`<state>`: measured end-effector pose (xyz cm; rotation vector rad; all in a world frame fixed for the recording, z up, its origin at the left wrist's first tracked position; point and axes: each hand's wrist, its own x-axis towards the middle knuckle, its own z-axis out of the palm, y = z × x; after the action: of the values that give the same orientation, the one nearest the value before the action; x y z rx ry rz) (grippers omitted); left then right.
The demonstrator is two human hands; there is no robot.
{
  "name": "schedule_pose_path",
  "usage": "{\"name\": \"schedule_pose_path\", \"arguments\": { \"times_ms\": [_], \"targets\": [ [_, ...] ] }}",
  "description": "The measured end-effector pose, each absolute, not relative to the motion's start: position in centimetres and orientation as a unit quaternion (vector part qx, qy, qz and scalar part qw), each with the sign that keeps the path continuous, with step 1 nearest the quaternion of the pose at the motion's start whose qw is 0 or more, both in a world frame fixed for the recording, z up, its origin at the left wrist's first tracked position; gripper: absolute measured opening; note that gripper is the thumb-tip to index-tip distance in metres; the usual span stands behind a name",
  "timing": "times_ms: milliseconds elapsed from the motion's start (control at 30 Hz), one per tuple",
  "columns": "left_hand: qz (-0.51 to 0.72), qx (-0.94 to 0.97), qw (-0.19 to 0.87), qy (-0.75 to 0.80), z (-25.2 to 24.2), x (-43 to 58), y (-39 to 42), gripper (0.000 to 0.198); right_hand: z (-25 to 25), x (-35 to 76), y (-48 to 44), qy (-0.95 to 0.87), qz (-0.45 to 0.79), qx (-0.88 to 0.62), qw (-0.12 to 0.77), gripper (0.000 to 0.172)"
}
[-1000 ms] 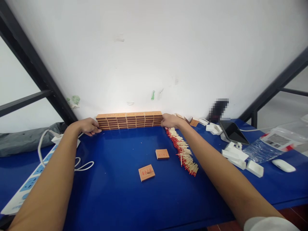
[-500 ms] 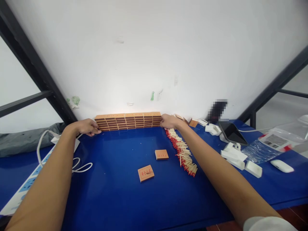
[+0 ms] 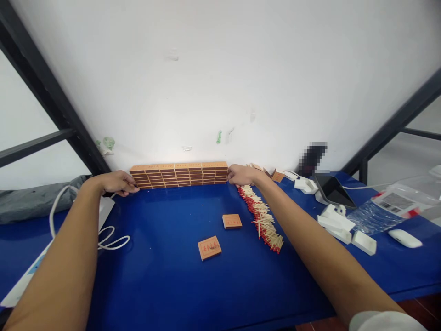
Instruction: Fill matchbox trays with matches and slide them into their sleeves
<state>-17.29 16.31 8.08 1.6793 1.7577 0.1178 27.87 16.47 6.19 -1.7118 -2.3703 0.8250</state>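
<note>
A long stacked block of matchboxes (image 3: 179, 175) stands on the blue table against the wall. My left hand (image 3: 120, 182) is at its left end, fingers closed together against the end boxes. At the right end, my right hand (image 3: 240, 174) presses with curled fingers. Between them the two hands grip the block. Two loose matchboxes lie in front, one nearer the middle (image 3: 232, 221) and one closer to me (image 3: 209, 248). A long heap of red-tipped matches (image 3: 262, 216) runs beside my right forearm.
White inner trays (image 3: 335, 223), a dark phone-like device (image 3: 333, 189), a clear plastic bag (image 3: 375, 216) and a white case (image 3: 404, 238) lie at the right. A white cable (image 3: 113, 241) loops by my left forearm. Dark metal bars (image 3: 51, 82) flank the wall.
The matchbox block has slid a little to the left along the wall, with both my hands moving left at its ends. The loose matchboxes and the matches have stayed put.
</note>
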Motion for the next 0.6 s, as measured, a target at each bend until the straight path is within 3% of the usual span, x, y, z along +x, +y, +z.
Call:
{"name": "schedule_pose_path", "arguments": {
  "times_ms": [300,600],
  "targets": [
    [-0.018,0.613,0.371,0.697,7.7,-18.8,16.9,0.04,6.5,28.1,16.5,-0.793,0.295,-0.533,0.029,0.046],
    [-0.04,0.626,0.351,0.695,7.3,-19.9,18.0,0.04,6.5,27.5,16.4,-0.787,0.292,-0.543,0.009,0.04]
  ]
}}
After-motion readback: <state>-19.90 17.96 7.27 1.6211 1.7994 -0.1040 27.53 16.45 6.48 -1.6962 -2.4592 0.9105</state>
